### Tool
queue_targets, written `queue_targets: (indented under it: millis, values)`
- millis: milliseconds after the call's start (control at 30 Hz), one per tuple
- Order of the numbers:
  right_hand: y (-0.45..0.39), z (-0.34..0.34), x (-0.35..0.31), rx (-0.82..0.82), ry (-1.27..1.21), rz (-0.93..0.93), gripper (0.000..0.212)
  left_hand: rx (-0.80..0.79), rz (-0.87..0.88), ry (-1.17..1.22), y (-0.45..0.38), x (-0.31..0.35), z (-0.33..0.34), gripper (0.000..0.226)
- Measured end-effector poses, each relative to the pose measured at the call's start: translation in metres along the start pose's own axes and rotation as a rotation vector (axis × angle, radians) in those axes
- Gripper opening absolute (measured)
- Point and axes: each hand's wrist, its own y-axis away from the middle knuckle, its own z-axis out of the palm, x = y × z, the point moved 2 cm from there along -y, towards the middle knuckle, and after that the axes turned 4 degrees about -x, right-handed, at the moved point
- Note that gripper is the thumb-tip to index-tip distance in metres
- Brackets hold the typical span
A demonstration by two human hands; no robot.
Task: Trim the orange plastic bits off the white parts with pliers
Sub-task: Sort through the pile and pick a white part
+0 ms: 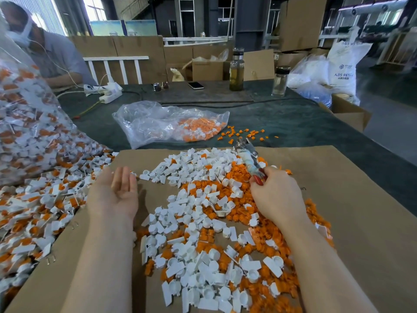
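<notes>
A sheet of brown cardboard covers the near end of a dark green table. Toward twelve o'clock a phone lies beside a pair of sunglasses. At one o'clock stand a tall bottle of yellowish liquid and, just beside it, a shorter clear bottle. A white power strip sits at eleven o'clock, near a seated person in a grey shirt. Cardboard boxes and a white ABS resin sack stand beyond.

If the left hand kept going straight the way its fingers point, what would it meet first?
The left hand, open and palm-up, points away along the cardboard sheet. It would likely meet the loose white parts just past its fingertips first, though its height is unclear.
</notes>
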Motion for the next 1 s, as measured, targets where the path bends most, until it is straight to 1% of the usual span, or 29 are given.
queue_targets:
  millis: [33, 67, 100, 133, 233, 300, 400, 467, 567, 633, 767, 833, 1000]
  values:
    - [0.000, 0.000, 0.001, -0.002, 0.014, 0.007, 0.020, -0.016, 0.012, -0.209, 0.006, -0.002, 0.002, 0.030]
    - [0.001, 0.000, 0.002, -0.008, 0.026, 0.011, 0.019, -0.080, 0.034, -0.469, 0.013, -0.007, 0.008, 0.022]
    - [0.001, 0.000, 0.002, -0.018, 0.040, 0.013, 0.017, -0.137, 0.064, -0.708, 0.019, -0.014, 0.012, 0.018]
    - [0.001, 0.001, 0.002, -0.032, 0.056, 0.012, 0.014, -0.207, 0.099, -0.893, 0.025, -0.021, 0.015, 0.015]
    - [0.003, 0.006, 0.001, -0.058, 0.140, -0.017, 0.005, -0.391, 0.226, -1.333, 0.034, -0.043, 0.019, 0.012]
    - [0.003, 0.008, -0.001, -0.057, 0.215, -0.035, 0.012, -0.465, 0.291, -1.568, 0.036, -0.054, 0.020, 0.019]
    - [0.004, 0.011, -0.002, -0.071, 0.295, -0.036, 0.024, -0.527, 0.350, -1.828, 0.036, -0.062, 0.018, 0.036]
    - [0.003, 0.012, -0.002, -0.076, 0.300, -0.032, 0.025, -0.570, 0.369, -1.904, 0.036, -0.063, 0.017, 0.040]
    - [0.003, 0.013, -0.002, -0.076, 0.289, -0.028, 0.018, -0.669, 0.381, -1.896, 0.038, -0.064, 0.019, 0.035]
    - [0.003, 0.014, -0.002, -0.084, 0.293, -0.021, 0.015, -0.701, 0.393, -1.917, 0.040, -0.066, 0.019, 0.035]
    - [0.003, 0.014, -0.001, -0.093, 0.287, -0.010, 0.013, -0.702, 0.498, -1.938, 0.046, -0.069, 0.020, 0.034]
    - [0.003, 0.013, -0.001, -0.105, 0.291, -0.012, 0.013, -0.707, 0.560, -1.935, 0.050, -0.072, 0.023, 0.030]
    - [0.004, 0.015, -0.005, -0.089, 0.287, -0.024, 0.012, -0.702, 0.632, -1.903, 0.052, -0.078, 0.025, 0.019]
